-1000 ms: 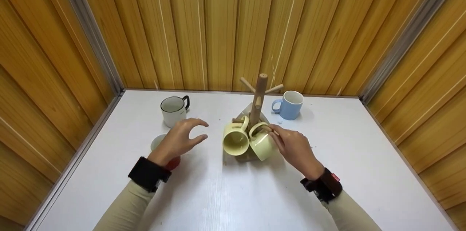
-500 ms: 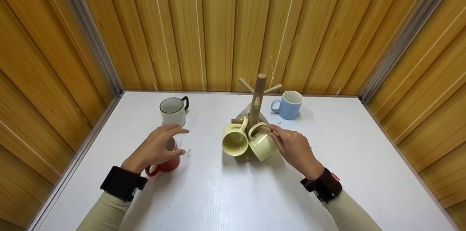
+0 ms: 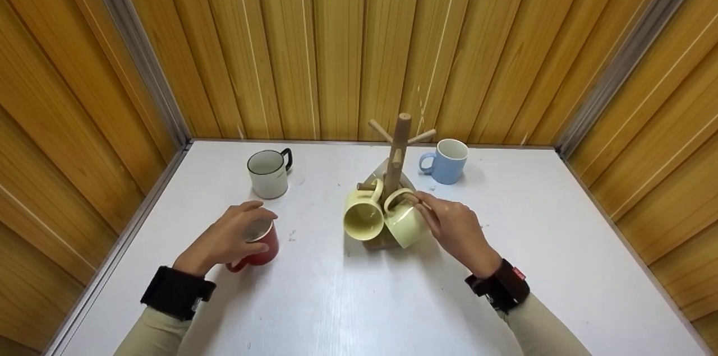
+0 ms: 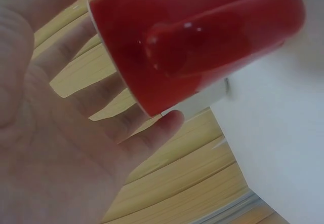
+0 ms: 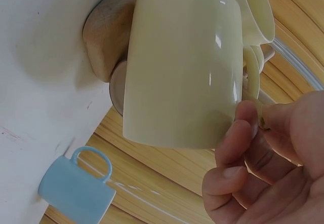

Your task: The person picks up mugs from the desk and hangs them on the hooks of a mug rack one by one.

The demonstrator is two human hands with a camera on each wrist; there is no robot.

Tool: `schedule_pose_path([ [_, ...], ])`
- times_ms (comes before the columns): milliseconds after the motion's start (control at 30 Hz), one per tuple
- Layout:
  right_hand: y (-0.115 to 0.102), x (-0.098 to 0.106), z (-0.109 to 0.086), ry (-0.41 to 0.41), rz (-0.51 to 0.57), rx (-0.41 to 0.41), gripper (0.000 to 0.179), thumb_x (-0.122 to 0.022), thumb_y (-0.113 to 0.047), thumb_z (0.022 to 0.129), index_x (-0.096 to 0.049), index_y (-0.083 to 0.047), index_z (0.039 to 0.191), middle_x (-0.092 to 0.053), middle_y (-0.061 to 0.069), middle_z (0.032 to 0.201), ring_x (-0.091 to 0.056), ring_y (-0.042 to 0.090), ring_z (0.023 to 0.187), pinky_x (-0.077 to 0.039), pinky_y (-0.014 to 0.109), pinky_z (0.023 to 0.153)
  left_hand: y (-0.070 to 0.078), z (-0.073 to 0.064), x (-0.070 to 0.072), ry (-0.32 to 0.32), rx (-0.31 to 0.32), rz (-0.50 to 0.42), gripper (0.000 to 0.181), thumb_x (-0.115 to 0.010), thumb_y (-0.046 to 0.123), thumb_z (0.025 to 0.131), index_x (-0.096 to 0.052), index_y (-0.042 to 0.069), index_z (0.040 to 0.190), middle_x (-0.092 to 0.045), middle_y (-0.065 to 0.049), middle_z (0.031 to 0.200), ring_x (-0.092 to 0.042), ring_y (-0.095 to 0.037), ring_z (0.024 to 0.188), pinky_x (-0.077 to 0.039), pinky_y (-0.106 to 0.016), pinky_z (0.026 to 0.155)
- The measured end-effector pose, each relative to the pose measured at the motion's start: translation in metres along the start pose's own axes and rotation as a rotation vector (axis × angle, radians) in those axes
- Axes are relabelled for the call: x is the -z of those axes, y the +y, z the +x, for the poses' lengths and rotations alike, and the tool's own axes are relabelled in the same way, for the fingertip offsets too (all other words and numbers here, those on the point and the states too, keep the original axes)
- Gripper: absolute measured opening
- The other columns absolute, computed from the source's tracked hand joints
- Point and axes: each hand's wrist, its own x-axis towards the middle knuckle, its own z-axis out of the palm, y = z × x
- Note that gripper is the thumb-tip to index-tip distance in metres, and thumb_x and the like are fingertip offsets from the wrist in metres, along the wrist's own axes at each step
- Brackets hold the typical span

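On the left of the desk (image 3: pixel 336 317), a red mug (image 3: pixel 270 245) stands upright, and the left hand (image 3: pixel 221 238) arches over it, fingers and thumb spread wide about the rim, with no grip taken. To my eye, a good hold here would close evenly on the wall just below the rim, thumb on the near side and fingers on the far one, lightly enough that the mug doesn't skid. Its red handle (image 3: pixel 235 266) points back toward the wrist, so I'd leave that free rather than let the palm bump it. Beyond it stands a white mug (image 3: pixel 269 181), near enough that a forward sweep of the fingers would be unwise. Right of centre, from a wooden rack (image 3: pixel 400 137), hang a left yellow mug (image 3: pixel 363 222), mouth toward the person, and a right yellow mug (image 3: pixel 404 225), tilted. Beside the latter, the fingers of the right hand (image 3: pixel 455 227) are pinched narrow on the end of a wooden peg (image 5: pixel 264 98), though I can't tell whether the mug's handle is caught too. I'd want that touch gentle, since tugging could tip the rack. Farther back stands a blue mug (image 3: pixel 447 165).
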Motion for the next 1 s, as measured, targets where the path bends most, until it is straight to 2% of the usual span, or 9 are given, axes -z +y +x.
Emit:
schedule_pose_path([
  [133, -0.001, 0.002, 0.001, -0.008, 0.006, -0.005, 0.025, -0.070, -0.018, 0.100, -0.072, -0.012, 0.124, -0.076, 0.014, 0.089, -0.072, 0.033, 0.068, -0.055, 0.050, 0.053, -0.002, 0.000, -0.002, 0.012, -0.013, 0.000, 0.046, -0.084, 0.009, 0.083, -0.069, 0.014, 0.126, -0.054, -0.020, 0.143, -0.049, -0.044, 0.127, -0.050, -0.063, 0.097],
  [267, -0.001, 0.002, 0.001, -0.025, 0.011, -0.020, 0.026, -0.069, -0.019, 0.100, -0.072, -0.014, 0.125, -0.077, 0.013, 0.093, -0.073, 0.032, 0.070, -0.056, 0.050, 0.053, -0.003, 0.002, -0.002, 0.003, 0.001, 0.001, 0.048, -0.083, 0.008, 0.084, -0.068, 0.015, 0.128, -0.055, -0.018, 0.141, -0.050, -0.042, 0.124, -0.052, -0.062, 0.094],
  [500, -0.002, 0.004, 0.001, -0.034, -0.002, -0.040, 0.025, -0.068, -0.021, 0.101, -0.072, -0.016, 0.126, -0.075, 0.006, 0.083, -0.069, 0.026, 0.065, -0.053, 0.048, 0.051, -0.006, 0.005, -0.004, 0.038, -0.058, 0.009, 0.045, -0.084, 0.007, 0.082, -0.070, 0.012, 0.125, -0.061, -0.015, 0.129, -0.055, -0.038, 0.114, -0.052, -0.059, 0.093],
  [733, -0.002, 0.004, 0.002, -0.037, -0.004, -0.032, 0.025, -0.068, -0.021, 0.101, -0.072, -0.016, 0.126, -0.077, 0.007, 0.090, -0.071, 0.027, 0.068, -0.054, 0.048, 0.051, -0.007, 0.005, -0.005, 0.064, -0.015, 0.025, 0.044, -0.086, 0.014, 0.083, -0.071, 0.014, 0.124, -0.065, -0.008, 0.121, -0.055, -0.034, 0.109, -0.055, -0.058, 0.086],
  [867, -0.002, 0.004, 0.001, -0.045, -0.003, -0.033, 0.026, -0.068, -0.021, 0.101, -0.072, -0.016, 0.126, -0.077, 0.007, 0.089, -0.070, 0.026, 0.066, -0.053, 0.047, 0.051, -0.006, 0.004, -0.008, 0.116, -0.001, 0.038, 0.044, -0.086, 0.018, 0.084, -0.072, 0.015, 0.126, -0.065, -0.007, 0.120, -0.056, -0.034, 0.110, -0.054, -0.060, 0.085],
  [1000, 0.000, 0.004, 0.001, -0.049, -0.005, -0.032, 0.026, -0.068, -0.021, 0.101, -0.072, -0.016, 0.126, -0.076, 0.006, 0.087, -0.069, 0.024, 0.066, -0.053, 0.046, 0.050, -0.002, 0.004, -0.012, 0.209, -0.044, -0.033, 0.045, -0.087, 0.019, 0.083, -0.072, 0.013, 0.125, -0.068, -0.005, 0.120, -0.059, -0.030, 0.108, -0.053, -0.054, 0.089],
])
